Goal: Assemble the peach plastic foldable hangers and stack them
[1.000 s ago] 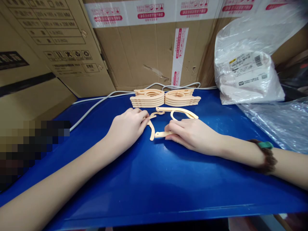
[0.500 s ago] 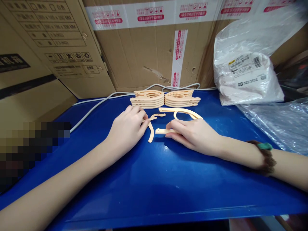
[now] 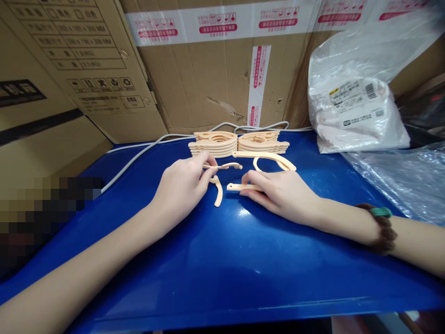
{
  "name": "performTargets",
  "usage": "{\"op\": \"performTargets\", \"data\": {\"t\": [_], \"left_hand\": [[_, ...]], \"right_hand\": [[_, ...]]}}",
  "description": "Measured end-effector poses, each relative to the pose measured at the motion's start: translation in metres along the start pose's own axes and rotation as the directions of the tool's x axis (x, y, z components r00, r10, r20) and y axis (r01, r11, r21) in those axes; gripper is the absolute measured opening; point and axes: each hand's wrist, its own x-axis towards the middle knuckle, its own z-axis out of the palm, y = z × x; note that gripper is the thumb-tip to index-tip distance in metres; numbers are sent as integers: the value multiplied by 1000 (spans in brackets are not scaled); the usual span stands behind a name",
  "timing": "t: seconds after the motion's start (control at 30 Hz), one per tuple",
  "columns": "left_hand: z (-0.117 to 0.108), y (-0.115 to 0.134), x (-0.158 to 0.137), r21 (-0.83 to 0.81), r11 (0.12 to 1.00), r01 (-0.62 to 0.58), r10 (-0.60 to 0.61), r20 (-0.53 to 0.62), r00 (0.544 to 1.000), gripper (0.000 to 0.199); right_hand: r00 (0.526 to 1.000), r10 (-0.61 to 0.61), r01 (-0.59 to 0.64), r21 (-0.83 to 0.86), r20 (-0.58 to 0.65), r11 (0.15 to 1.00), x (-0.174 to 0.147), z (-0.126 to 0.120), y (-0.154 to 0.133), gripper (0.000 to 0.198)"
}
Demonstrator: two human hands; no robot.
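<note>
Thumb and fingers of my left hand are closed on a thin peach plastic hook, which points right. A second curved hook piece hangs or lies just below those fingertips; whether they touch it I cannot tell. My right hand pinches the straight lower bar of a peach plastic hanger half. Beyond that hand extends a longer curved arm with a loop, seemingly the same piece, though the join is hidden. Behind both hands, similar hanger halves stand in two neat stacks.
A blue tabletop lies under everything. Cardboard boxes wall off the back and left. White cable runs along the rear. At the right are a white plastic bag and clear plastic wrap.
My left hand has tilted its hook flatter and shifted slightly right. The hanger half in my right hand has risen a little, away from me.
</note>
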Motion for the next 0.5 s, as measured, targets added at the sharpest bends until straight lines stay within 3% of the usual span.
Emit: {"op": "performTargets", "data": {"t": [0.3, 0.4, 0.5], "left_hand": [[1, 3, -2, 14, 1000, -16, 16, -33, 999, 33], [1, 4, -2, -63, 998, -24, 21, -48, 999, 33], [1, 2, -1, -244, 970, -8, 12, 12, 1000, 30]], "right_hand": [[997, 77, -77, 7, 15, 997, 0, -1, 1, 22], [994, 109, -110, 46, 14, 993, 1, -1, 1, 20], [990, 141, -140, 56, -3, 989, 1, 0, 2, 18]]}}
